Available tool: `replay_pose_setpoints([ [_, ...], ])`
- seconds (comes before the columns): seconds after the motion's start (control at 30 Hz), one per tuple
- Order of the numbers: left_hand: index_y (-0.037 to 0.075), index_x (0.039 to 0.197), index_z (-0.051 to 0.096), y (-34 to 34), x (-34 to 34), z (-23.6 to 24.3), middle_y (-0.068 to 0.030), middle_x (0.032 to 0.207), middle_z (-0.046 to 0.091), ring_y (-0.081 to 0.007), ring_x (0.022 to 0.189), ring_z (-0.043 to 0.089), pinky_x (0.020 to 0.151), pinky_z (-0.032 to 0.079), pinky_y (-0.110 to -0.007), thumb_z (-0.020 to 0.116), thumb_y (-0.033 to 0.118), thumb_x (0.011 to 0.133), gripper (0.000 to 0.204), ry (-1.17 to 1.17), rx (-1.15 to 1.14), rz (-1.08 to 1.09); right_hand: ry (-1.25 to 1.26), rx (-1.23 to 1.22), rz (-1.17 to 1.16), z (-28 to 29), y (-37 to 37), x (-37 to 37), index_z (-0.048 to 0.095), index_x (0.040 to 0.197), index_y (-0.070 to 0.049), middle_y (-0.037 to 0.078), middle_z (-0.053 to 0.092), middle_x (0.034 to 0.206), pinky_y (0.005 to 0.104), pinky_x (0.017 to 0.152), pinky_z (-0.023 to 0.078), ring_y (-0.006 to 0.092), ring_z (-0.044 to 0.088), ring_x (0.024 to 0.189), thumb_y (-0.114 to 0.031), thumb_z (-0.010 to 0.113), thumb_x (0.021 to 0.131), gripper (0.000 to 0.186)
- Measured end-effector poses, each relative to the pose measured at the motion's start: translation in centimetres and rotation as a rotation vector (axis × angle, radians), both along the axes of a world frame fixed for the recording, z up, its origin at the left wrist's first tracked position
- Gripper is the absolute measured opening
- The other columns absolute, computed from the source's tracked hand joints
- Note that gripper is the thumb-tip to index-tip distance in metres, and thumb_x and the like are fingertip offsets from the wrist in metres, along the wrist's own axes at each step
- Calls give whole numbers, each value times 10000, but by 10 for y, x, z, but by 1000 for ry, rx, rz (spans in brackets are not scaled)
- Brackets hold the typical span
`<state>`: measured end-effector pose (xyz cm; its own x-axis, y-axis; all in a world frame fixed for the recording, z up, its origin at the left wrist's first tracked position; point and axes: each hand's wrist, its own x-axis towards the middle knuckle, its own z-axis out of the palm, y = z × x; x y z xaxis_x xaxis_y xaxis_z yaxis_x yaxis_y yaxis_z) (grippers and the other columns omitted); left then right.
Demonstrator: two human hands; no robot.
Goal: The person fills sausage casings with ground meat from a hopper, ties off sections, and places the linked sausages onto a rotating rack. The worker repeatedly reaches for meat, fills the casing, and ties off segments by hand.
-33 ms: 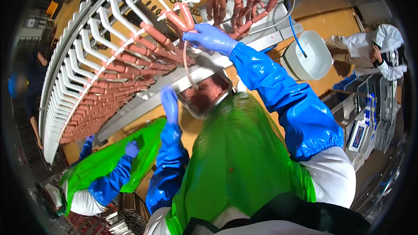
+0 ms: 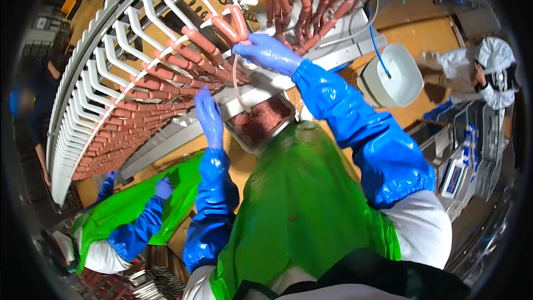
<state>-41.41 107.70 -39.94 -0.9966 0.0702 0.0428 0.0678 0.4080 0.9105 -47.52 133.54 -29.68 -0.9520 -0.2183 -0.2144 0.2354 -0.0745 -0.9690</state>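
My right hand, in a purple-blue glove, pinches the end of a sausage link pair below one of the white hooks. A thin pale length of casing dangles from those fingers toward the metal tray of ground meat. My left hand, gloved alike, is raised beside the lower ends of the hanging sausages with its fingers stretched out. It appears to hold nothing. Whether its fingertips touch the links I cannot tell.
A curved rack of white hooks bends around the left, full of sausage strings. More sausages hang at the upper right. A metal rail runs below. Right are a white tub with a blue hose and a person in white; a co-worker's green apron shows lower left.
My left hand has moved up and slightly left, toward the hanging sausages. My right hand keeps its pinch in nearly the same place.
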Motion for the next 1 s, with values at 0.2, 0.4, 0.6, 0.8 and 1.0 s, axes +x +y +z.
replay_pose_setpoints([
  [0.2, -30, 1044, 587, 87, -62, 155, -55, 891, 600, -130, 828, 560, 717, 466, -272, 483, 197, 993, 255, -55, 30, -538, 188, 138, 4, 40, -1, 15, 511, 1334, -56, 87, 649, 1166, 276, 819, 484, 127, 611, 910, -275, 532, 961, 434],
  [0.4, -5, 1049, 566, 45, -84, 5, -59, 895, 562, -126, 837, 552, 743, 462, -272, 387, 221, 1020, 289, -40, 23, -487, -271, -886, 226, -38, -23, -11, 519, 1127, -19, 53, 567, 910, 256, 557, 444, 157, 546, 648, -368, 380, 970, 407],
  [0.6, -10, 1077, 560, 39, -29, 28, -162, 935, 616, -255, 906, 602, 846, 453, -369, 535, 249, 933, 297, 186, -389, -376, 146, -507, -740, -1, -36, 0, 622, 1007, 0, 71, 628, 864, 255, 602, 518, 102, 587, 703, -85, 614, 892, 143],
  [0.8, 0, 1067, 576, 66, -54, 113, -78, 905, 638, -139, 805, 618, 735, 500, -294, 628, 184, 920, 241, 51, -174, -365, 491, -172, -286, -33, -37, -4, 663, 859, -12, 38, 577, 835, 266, 720, 465, 113, 565, 805, -135, 731, 812, 148],
  [1.0, 5, 917, 610, 75, -67, 88, -43, 693, 592, -115, 634, 550, 575, 448, -307, 542, 244, 966, 253, 45, -149, -222, 359, -203, -213, -23, -8, 3, 638, 882, 5, 29, 595, 851, 264, 720, 465, 89, 549, 780, -184, 685, 862, 196],
])
